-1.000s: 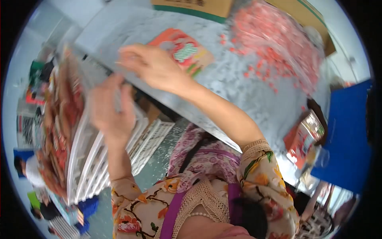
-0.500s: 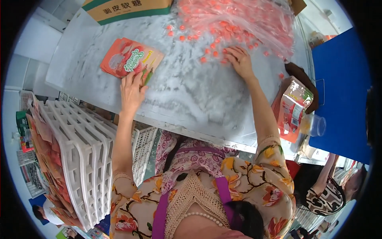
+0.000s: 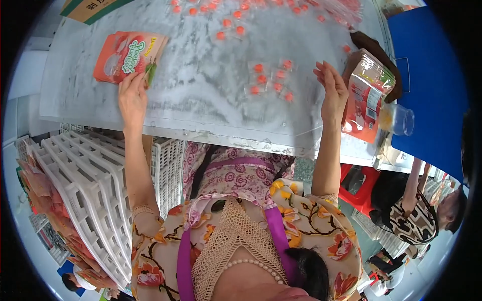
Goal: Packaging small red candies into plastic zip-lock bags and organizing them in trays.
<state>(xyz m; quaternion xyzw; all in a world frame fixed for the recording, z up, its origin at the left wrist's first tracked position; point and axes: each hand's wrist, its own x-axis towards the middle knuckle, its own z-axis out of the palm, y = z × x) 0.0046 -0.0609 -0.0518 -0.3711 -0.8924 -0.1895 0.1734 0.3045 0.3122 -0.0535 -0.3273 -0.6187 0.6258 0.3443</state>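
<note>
My left hand (image 3: 133, 95) has its fingers bent over the near edge of a red candy pouch (image 3: 118, 55), which appears to lie on others in a stack at the left of the table. A green leaf shows on the pouch beside the thumb. Right of the table's middle lies a small group of red candies (image 3: 261, 79) in clear wrappers. My right hand (image 3: 332, 93) is just right of that group, fingers stretched out and nothing visible in them. More wrapped candies (image 3: 227, 23) are scattered farther back.
Beside my right hand stands a filled red pouch (image 3: 364, 108), with a clear plastic cup (image 3: 401, 120) and a blue panel (image 3: 427, 75) beyond. A carton (image 3: 100, 7) is at the back left. Stacked white crates (image 3: 93, 175) stand below left; another person (image 3: 414, 210) is at right.
Several candies now lie nearer me, apart from the pile. My right hand has moved from the pile toward me and right. My left hand stays at the pouch; the whole view has shifted.
</note>
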